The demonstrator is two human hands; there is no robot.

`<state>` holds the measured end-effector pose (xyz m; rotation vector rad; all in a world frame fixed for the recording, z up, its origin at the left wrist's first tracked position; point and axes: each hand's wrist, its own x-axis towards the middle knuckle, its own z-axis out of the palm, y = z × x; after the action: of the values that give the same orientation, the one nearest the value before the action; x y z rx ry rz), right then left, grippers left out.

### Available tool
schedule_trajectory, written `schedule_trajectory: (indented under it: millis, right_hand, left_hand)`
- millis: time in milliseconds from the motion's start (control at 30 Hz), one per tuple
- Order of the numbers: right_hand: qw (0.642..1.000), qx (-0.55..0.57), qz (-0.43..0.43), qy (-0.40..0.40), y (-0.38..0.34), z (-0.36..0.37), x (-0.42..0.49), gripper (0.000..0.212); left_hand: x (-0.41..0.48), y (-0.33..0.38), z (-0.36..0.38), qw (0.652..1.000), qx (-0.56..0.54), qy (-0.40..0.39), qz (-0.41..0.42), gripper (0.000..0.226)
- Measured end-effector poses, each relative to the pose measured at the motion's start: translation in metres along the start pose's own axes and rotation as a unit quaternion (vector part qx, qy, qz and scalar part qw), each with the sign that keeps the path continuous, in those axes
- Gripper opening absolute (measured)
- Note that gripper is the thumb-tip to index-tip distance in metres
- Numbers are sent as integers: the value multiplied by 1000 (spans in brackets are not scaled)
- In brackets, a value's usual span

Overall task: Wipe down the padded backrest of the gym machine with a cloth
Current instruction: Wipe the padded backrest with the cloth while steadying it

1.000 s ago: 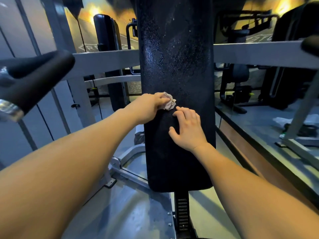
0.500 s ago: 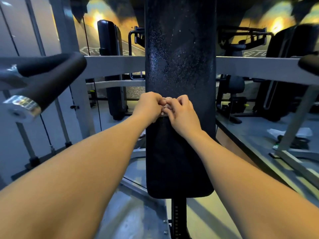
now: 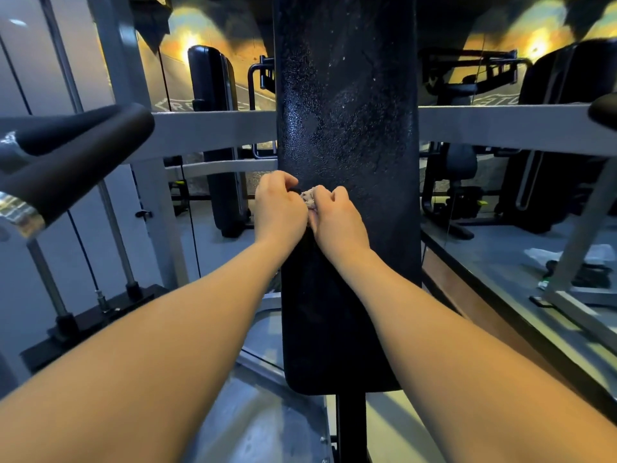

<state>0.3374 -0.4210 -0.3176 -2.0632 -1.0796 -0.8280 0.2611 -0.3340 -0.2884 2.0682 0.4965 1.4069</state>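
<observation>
Backrest [image 3: 347, 95] black, speckled | cloth [image 3: 309, 199] pale, crumpled | left hand [image 3: 278, 213], right hand [image 3: 338, 220] fingers [image 3: 340, 194] both pinch it

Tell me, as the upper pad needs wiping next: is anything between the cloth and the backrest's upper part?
Nothing visible. The left hand and right hand pinch the bunched cloth at the middle of the backrest; the pad above is bare but for pale specks, and the grey crossbar passes behind it.

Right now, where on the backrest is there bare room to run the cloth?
Mid-height is crowded: left hand and right hand both pinch the cloth. The backrest is bare above them, between the grey crossbars, and below the wrists to its bottom edge.
</observation>
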Motion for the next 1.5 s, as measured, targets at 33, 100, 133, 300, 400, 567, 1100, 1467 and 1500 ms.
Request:
schedule_trajectory:
  millis: [33,100,133,300,400,567,1100,1467,1500]
  right_hand:
    - [1000,-4,-12,-4,1,-2,1,22]
    - [999,-29,-35,-7,7,-10,2,20]
    - [998,-45,-40,-4,13,-15,4,20]
    - [991,-100,24,81,73,-56,18,27]
    - [986,-114,68,98,95,-74,29,29]
    - [984,-132,56,109,91,-60,24,34]
    - [978,-166,-80,102,61,-48,54,22]
    - [979,-149,-107,93,26,-28,67,23]
    - [975,-167,-112,90,34,-35,69,24]
  left_hand:
    - [-2,1,3,1000,0,4,-2,28]
    - [-6,3,8,1000,1,12,4,25]
    - [-6,4,10,1000,8,20,13,25]
    - [-9,-4,23,985,118,-23,124,23]
    - [-13,-21,39,970,161,-48,176,31]
    - [-19,-46,61,943,243,9,228,45]
    - [-19,-57,68,932,211,97,278,43]
    - [-18,-58,68,931,206,106,281,43]
    - [-18,-58,68,932,207,106,280,43]
